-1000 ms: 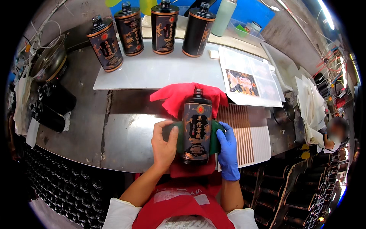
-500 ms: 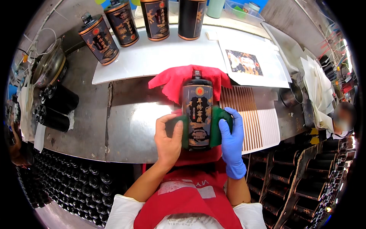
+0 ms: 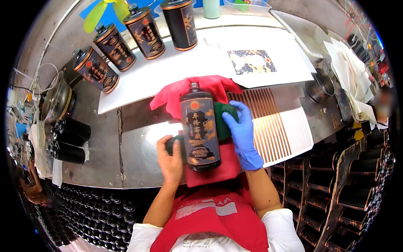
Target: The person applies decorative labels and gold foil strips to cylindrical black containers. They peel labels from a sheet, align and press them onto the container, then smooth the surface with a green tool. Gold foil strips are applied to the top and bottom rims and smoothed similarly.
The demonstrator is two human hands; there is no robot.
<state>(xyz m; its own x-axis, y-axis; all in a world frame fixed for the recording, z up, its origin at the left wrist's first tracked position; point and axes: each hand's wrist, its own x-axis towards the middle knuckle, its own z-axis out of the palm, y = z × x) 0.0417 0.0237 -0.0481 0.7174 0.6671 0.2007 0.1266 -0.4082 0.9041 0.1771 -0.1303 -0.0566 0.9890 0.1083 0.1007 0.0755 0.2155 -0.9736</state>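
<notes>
In front of me a black bottle (image 3: pixel 200 132) with a gold-and-grey decorated front sits over the red cloth (image 3: pixel 172 96), its neck pointing away. My bare left hand (image 3: pixel 170 161) pinches a dark green pad (image 3: pixel 182 147) at the bottle's left side. On the other side, my right hand (image 3: pixel 243 138), in a blue glove, grips a larger green pad (image 3: pixel 223 119) against the bottle's upper right edge. Part of each pad is hidden by the fingers or the bottle. The exact material of the pads cannot be made out.
Several decorated bottles (image 3: pixel 145 33) stand on a white board (image 3: pixel 189 59) at the back left. A patterned decal sheet (image 3: pixel 252 62), copper-striped sheet (image 3: pixel 268 126) and metal cup (image 3: pixel 320 89) lie to the right. Plain black bottles (image 3: pixel 69 151) rest at left; loaded racks (image 3: pixel 327 180) flank the bench.
The bottle has turned slightly, showing more of its right side. The right-hand pad has slid up along it, while the left hand has drawn lower. The head view has also shifted.
</notes>
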